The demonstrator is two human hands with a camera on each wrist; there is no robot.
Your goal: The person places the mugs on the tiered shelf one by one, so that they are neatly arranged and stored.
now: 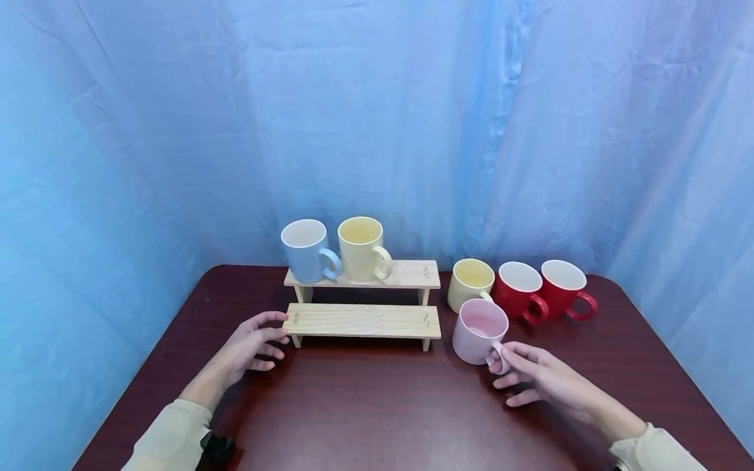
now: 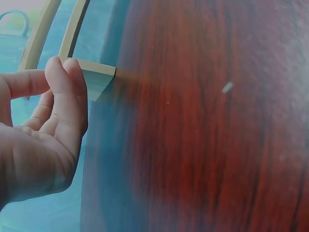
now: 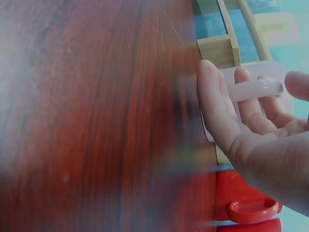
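Note:
A pale pink mug point(image 1: 471, 337) is at the right of the table, in front of the other mugs. My right hand point(image 1: 544, 379) holds it by its handle point(image 3: 256, 90), with fingers passing behind the handle and the thumb near its outer side. Whether the mug's base touches the table I cannot tell. My left hand point(image 1: 250, 347) is beside the left end of the lower wooden shelf point(image 1: 362, 320), fingers loosely bent, fingertips at the shelf's edge. On the upper shelf point(image 1: 412, 271) stand a light blue mug point(image 1: 302, 258) and a pale yellow mug point(image 1: 356, 258), handles to the right.
Another yellow mug point(image 1: 462, 294) and two red mugs, one nearer point(image 1: 511, 302) and one farther right point(image 1: 554, 297), stand in a row right of the shelves. Blue curtains point(image 1: 377, 118) surround the back and sides of the dark red-brown table point(image 1: 377, 412).

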